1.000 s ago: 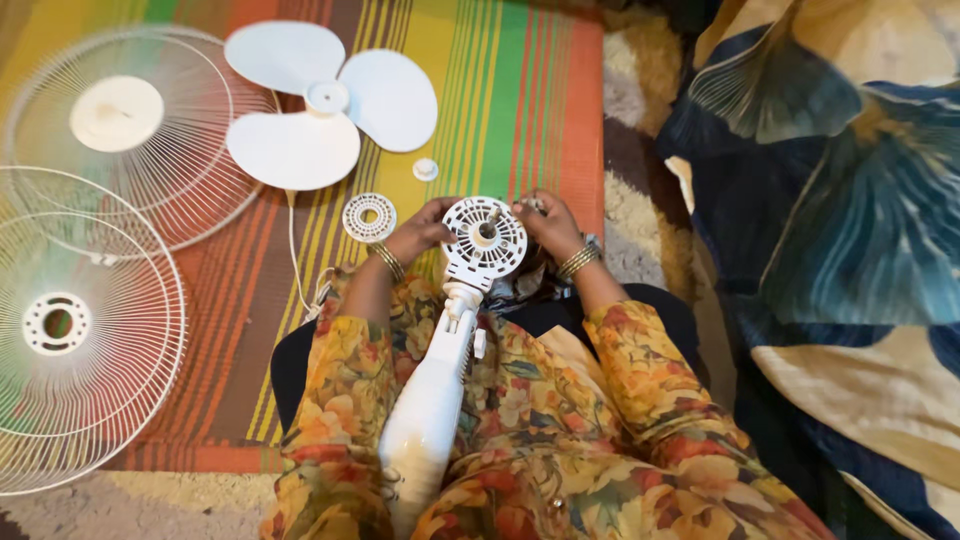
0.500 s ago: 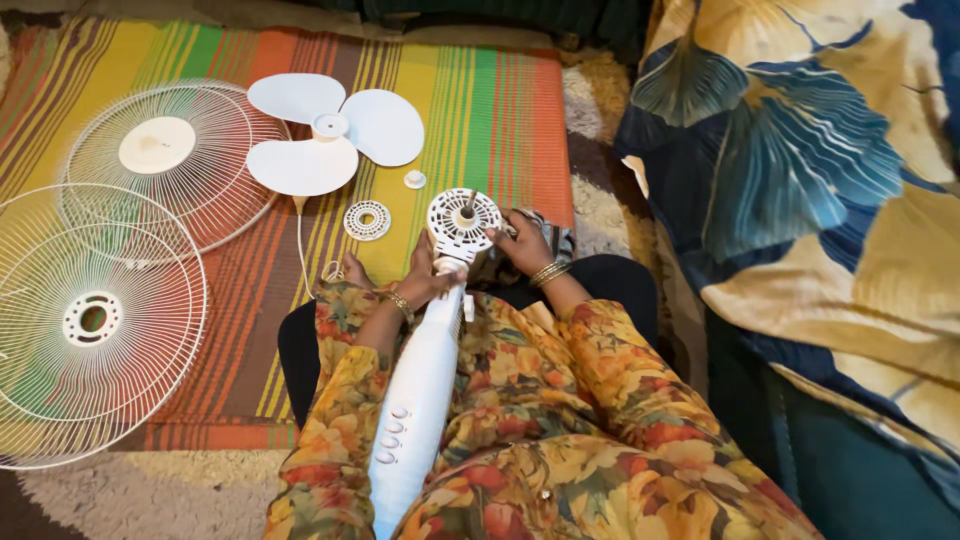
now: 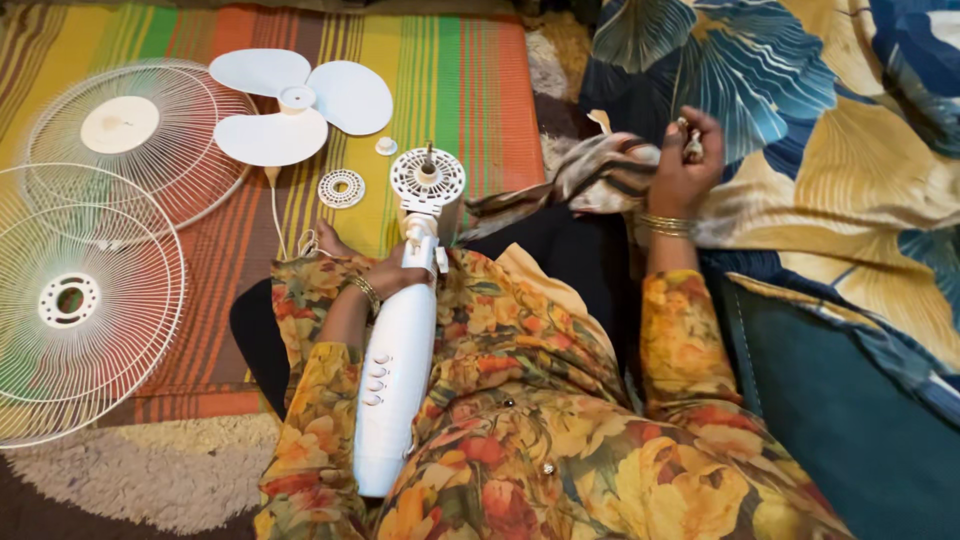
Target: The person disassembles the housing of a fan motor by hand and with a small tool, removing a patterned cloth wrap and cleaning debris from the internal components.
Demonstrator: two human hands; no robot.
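1. Head view, hands: the left hand (image 3: pixel 385 275) wraps around the neck of the white fan body (image 3: pixel 395 390), fingers closed on it just below the motor head (image 3: pixel 427 182). The body lies along the lap, its button end toward the person. The right hand (image 3: pixel 682 165) is raised well off to the right, fingertips pinched on a small pale part (image 3: pixel 690 145); what it is I cannot tell.

2. Head view, around the fingers: just beyond the left fingers lie a small ring (image 3: pixel 341 188) and a little cap (image 3: pixel 385 146); farther out, the blade (image 3: pixel 300 100). Two grilles (image 3: pixel 70 300) lie well to the left of that hand on the mat (image 3: pixel 470 90). A striped cloth (image 3: pixel 590 175) hangs just beside the right wrist.

3. What could go wrong: the body is held by one hand only, so it could roll off the lap and knock the spindle. The pinched part is tiny; a loose grip could drop it into the patterned fabric (image 3: pixel 800 130), where it would be hard to find.

4. Materials: the body is smooth, glossy plastic, long and tapered. The motor head is a round, slotted disc. The grilles are thin wire, domed and springy. The blade has three broad rounded lobes. The mat is woven and striped, and the cloth soft.
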